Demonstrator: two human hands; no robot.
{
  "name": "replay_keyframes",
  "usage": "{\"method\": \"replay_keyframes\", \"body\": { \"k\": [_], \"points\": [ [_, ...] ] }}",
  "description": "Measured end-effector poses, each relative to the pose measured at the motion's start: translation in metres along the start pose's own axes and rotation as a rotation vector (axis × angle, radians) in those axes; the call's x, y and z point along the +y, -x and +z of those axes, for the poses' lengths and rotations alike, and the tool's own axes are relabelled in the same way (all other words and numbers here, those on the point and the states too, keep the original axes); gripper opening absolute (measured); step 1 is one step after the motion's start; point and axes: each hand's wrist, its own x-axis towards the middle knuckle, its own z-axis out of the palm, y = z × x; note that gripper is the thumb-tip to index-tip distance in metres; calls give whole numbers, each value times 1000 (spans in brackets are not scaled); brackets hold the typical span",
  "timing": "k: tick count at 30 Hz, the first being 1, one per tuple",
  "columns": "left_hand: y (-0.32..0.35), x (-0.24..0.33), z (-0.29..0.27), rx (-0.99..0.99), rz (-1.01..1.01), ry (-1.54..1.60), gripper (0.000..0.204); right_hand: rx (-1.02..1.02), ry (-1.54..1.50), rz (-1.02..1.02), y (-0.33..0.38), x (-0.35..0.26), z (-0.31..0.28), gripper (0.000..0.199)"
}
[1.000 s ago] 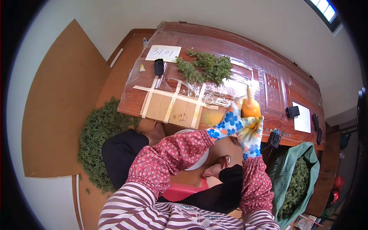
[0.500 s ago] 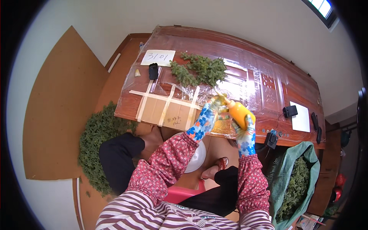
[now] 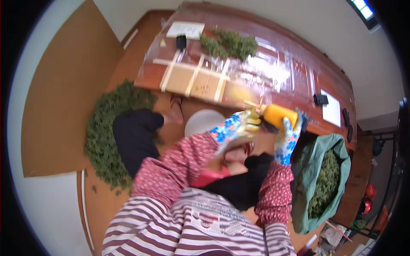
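An orange plastic bottle (image 3: pixel 278 116) lies tilted on its side in the air, just in front of the table edge. My right hand (image 3: pixel 289 137), in a blue-and-white flowered glove, grips its body from below. In a matching glove, my left hand (image 3: pixel 235 126) closes around the bottle's dark neck and cap end. Both hands hover over my lap, near a white round object (image 3: pixel 204 121). On the wooden table (image 3: pixel 299 68), under clear plastic sheet, lie a heap of green sprigs (image 3: pixel 230 42) and a cardboard sheet crossed with pale tape strips (image 3: pixel 193 79).
A white paper (image 3: pixel 185 30) and a small black object (image 3: pixel 181 42) lie at the table's far left; another paper (image 3: pixel 331 112) and black devices (image 3: pixel 320 99) at its right. A ring of greenery (image 3: pixel 106 128) covers the floor left. A green sack of sprigs (image 3: pixel 326 181) stands right.
Both hands brought the orange bottle down from above the table edge toward my lap. My left hand slid onto the bottle's neck. The bottle went from upright to tilted.
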Motion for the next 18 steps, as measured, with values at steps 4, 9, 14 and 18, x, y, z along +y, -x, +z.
{"method": "replay_keyframes", "body": {
  "k": [4,9,14,18],
  "points": [
    [106,-4,-135,243,41,-747,35,-93,142,-99,37,-69,20,56],
    [153,24,-168,789,452,-489,32,-281,774,-178,63,35,16,56],
    [133,17,-168,893,515,-584,31,-172,538,-170,93,30,46,60],
    [129,15,-165,869,471,-576,26,-305,870,-263,96,61,45,58]
  ]
}}
